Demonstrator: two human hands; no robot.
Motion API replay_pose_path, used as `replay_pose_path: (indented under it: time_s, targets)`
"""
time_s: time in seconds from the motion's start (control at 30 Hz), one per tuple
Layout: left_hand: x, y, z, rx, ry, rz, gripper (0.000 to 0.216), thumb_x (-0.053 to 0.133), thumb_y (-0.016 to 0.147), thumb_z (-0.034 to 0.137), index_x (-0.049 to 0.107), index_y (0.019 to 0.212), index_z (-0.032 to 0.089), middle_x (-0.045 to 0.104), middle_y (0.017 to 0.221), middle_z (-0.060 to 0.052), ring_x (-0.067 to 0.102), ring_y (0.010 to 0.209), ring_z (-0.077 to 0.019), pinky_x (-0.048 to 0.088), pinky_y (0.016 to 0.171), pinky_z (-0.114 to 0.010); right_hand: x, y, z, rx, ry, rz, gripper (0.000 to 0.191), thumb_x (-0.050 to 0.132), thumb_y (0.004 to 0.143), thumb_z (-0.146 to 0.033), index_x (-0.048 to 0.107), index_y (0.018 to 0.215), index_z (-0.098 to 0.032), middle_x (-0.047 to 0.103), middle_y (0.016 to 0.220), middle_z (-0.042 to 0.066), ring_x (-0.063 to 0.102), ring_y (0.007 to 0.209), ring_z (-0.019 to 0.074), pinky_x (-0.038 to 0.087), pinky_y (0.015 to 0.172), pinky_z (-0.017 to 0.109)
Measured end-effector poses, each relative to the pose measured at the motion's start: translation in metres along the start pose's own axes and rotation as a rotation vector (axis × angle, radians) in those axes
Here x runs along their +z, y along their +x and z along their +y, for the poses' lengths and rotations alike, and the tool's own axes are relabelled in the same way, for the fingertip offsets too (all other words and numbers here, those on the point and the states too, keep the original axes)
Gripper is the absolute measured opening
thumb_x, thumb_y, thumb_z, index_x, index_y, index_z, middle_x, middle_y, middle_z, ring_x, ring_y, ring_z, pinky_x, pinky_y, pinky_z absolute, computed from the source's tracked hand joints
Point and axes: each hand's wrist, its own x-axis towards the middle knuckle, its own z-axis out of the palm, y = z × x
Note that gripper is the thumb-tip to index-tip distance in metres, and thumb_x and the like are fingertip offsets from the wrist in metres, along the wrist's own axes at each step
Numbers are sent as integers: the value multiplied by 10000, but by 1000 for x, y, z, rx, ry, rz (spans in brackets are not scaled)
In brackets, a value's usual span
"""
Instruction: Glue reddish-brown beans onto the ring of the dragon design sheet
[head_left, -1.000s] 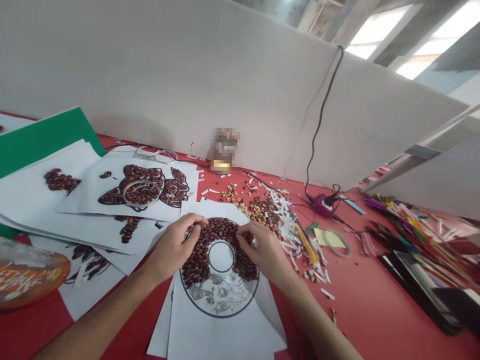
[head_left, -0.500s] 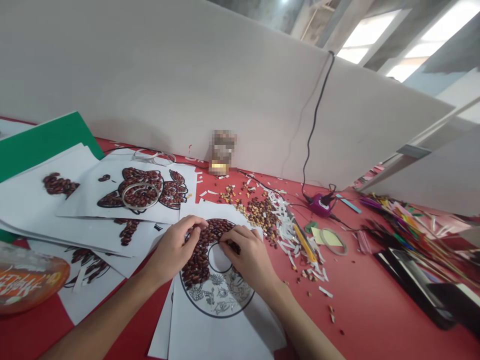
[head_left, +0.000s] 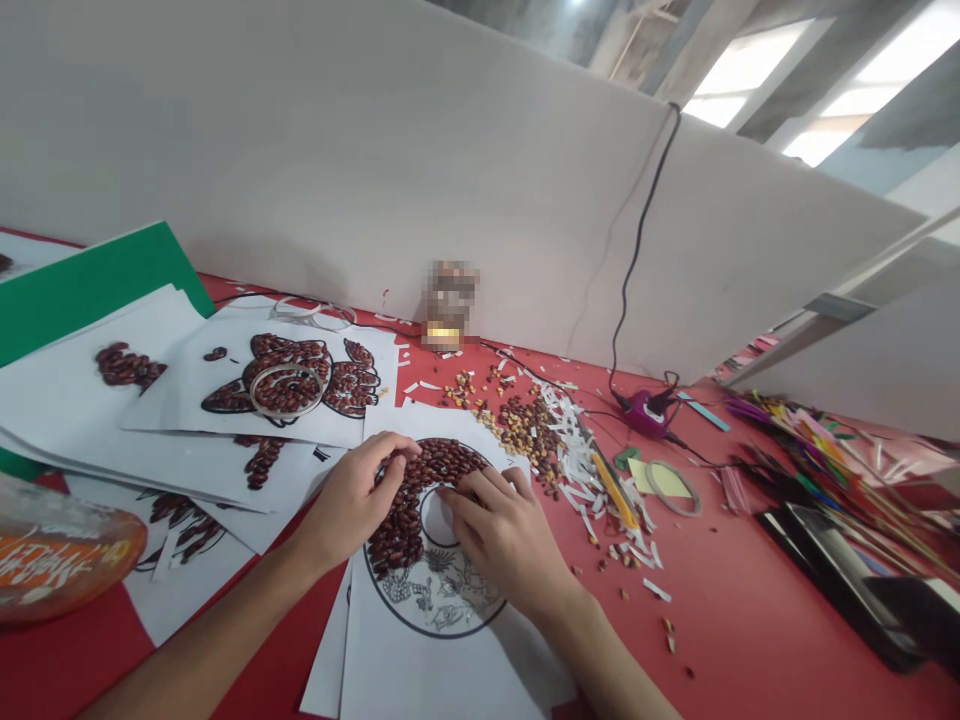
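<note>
A white sheet [head_left: 442, 665] with a printed ring design lies in front of me on the red table [head_left: 750, 640]. Dark red beans [head_left: 405, 515] cover the upper and left part of the ring. My left hand [head_left: 352, 500] rests on the ring's left side, fingers curled and pressing on the beans near the top. My right hand [head_left: 506, 535] lies flat over the ring's right side, fingers stretched toward the blank centre circle [head_left: 435, 515]. Neither hand visibly holds anything.
More bean-covered sheets [head_left: 292, 375] and a green card [head_left: 97, 280] lie at the left. Loose beans [head_left: 525, 425] and paper scraps [head_left: 585, 470] sit right of the sheet, with a purple glue gun [head_left: 646, 410], tape ring [head_left: 673, 486], coloured sticks [head_left: 825, 450]. A white partition [head_left: 375, 160] stands behind.
My right hand has moved left and down from the ring's right edge onto the ring, and its fingers have flattened out. The left hand has stayed in place.
</note>
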Motion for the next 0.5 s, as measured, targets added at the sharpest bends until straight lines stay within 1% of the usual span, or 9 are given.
replay_pose_path:
  time_s: [0.2,0.4,0.5]
  targets:
    - [0,0,-1,-6,-6,6,222,428,1009,241,643,1063,235,714,1103,-28,666,1046,-187,522,934,-318,-2,-3,3,19,20,18,221,545,999,-159,718,1107,-246,681,908,30,582,865,177,325,787,352]
    - [-1,0,1,-8,-1,2,224,427,1008,247,643,1067,231,715,1124,-45,665,1060,-202,522,944,-340,-4,-1,1,28,-4,-40,221,506,1035,-202,716,1097,-231,679,899,43,579,868,191,320,793,373]
    - [-1,0,1,-6,-10,2,225,425,1011,251,642,1066,230,714,1123,-49,667,1058,-205,526,941,-347,-4,-1,1,28,-17,-48,231,495,1044,-214,717,1104,-232,681,901,42,579,864,190,323,792,377]
